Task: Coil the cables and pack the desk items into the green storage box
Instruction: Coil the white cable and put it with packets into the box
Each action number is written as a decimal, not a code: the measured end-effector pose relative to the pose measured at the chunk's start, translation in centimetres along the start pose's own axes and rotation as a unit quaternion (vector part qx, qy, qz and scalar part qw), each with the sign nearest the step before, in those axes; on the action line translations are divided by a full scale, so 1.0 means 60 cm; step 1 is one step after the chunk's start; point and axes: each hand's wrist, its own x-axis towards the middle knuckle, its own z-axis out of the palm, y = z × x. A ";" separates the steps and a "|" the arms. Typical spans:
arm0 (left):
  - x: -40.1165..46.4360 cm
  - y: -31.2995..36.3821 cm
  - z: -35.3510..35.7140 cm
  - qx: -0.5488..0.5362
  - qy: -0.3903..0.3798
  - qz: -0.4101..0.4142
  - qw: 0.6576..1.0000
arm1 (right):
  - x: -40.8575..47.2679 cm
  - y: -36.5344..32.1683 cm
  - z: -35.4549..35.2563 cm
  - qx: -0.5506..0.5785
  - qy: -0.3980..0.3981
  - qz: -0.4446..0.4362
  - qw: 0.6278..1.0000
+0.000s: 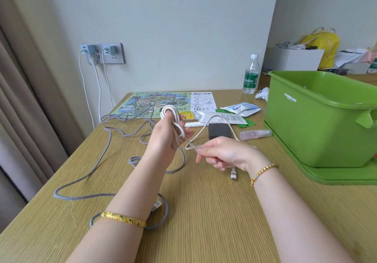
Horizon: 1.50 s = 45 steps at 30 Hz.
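My left hand (pixel 165 134) is raised above the desk and holds several loops of a white cable (pixel 173 114) wound round its fingers. My right hand (pixel 222 153) pinches the loose stretch of that cable just right of the coil; the cable's plug (pixel 233 175) dangles below this hand. A long grey braided cable (pixel 106 150) sprawls uncoiled over the left of the wooden desk (pixel 204 211), its USB end (pixel 157 205) near my left forearm. The green storage box (pixel 318 124) stands on its green lid (pixel 336 176) at the right.
Behind my hands lie a colourful map sheet (pixel 142 104), a dark grey block (pixel 218 130), a pink tube (pixel 256 134), paper packets (pixel 240 108) and a white pen (pixel 191 124). A water bottle (pixel 251 75) stands at the back. Chargers fill the wall socket (pixel 103 53).
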 end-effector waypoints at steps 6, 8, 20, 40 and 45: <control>0.011 0.010 -0.018 0.039 0.103 0.015 0.994 | -0.017 -0.007 -0.016 0.039 -0.050 -0.071 0.995; 0.012 0.011 -0.022 0.054 0.115 0.020 0.992 | -0.023 -0.011 -0.022 0.046 -0.056 -0.091 0.993; -0.004 -0.003 -0.013 0.347 -0.034 0.003 0.937 | -0.036 -0.017 -0.046 0.262 0.035 -0.215 0.940; -0.050 -0.001 0.010 0.351 -0.325 -0.022 0.878 | -0.019 -0.013 -0.039 0.276 0.128 -0.196 0.932; -0.045 0.006 0.003 0.306 -0.338 -0.042 0.889 | -0.025 -0.018 -0.029 0.183 0.052 -0.162 0.968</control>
